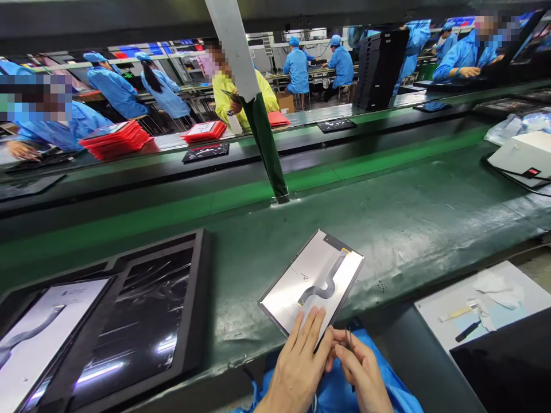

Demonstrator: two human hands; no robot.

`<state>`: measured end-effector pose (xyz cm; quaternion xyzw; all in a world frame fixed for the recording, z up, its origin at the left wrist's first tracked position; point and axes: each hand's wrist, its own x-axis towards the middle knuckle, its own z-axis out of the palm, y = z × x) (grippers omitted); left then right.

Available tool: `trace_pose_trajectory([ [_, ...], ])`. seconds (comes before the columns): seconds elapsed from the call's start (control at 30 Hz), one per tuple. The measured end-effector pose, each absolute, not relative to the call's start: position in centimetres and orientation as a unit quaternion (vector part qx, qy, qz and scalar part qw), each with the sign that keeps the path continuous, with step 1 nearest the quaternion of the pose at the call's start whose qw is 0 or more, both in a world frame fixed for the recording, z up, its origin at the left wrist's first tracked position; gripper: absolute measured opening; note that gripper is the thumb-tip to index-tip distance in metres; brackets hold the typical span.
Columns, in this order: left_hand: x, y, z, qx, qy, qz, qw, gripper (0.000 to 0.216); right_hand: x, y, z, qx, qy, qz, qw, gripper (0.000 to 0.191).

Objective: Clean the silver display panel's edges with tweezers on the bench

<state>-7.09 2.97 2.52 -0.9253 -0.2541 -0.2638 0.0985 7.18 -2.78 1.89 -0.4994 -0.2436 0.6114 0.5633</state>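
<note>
A silver display panel (312, 281) with a dark flex cable across its back lies tilted at the near edge of the green bench. My left hand (299, 361) rests its stretched fingers on the panel's near edge. Just right of it, my right hand (361, 373) pinches a thin pair of tweezers (348, 338), whose tips point up beside the panel's near corner.
Black trays (142, 310) with another panel and film lie at the left. A green post (264, 143) rises from the bench. At right are a white box (523, 158) and a mat with tools (473, 310). Workers in blue sit beyond a conveyor carrying red stacks (116, 140).
</note>
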Motion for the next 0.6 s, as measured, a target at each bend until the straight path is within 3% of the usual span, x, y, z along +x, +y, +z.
trace_pose_trajectory([
  [0.17,-6.8,3.1,2.9,-0.924,-0.253,-0.266,0.107,0.034,7.3,-2.7,2.2,-0.508,-0.266,0.605,0.553,0.051],
  [0.3,-6.9,3.4,3.5,-0.922,-0.250,-0.281,0.097,0.032,8.9,-3.1,2.4,-0.541,-0.350,0.585,0.493,0.051],
  [0.43,-7.0,3.3,3.9,-0.906,-0.282,-0.313,0.034,0.026,11.3,-3.7,2.7,-0.636,-0.496,0.421,0.414,0.033],
  [0.6,-7.0,3.2,4.1,-0.904,-0.289,-0.315,0.007,0.027,12.3,-3.2,3.4,-0.621,-0.665,0.206,0.359,0.022],
])
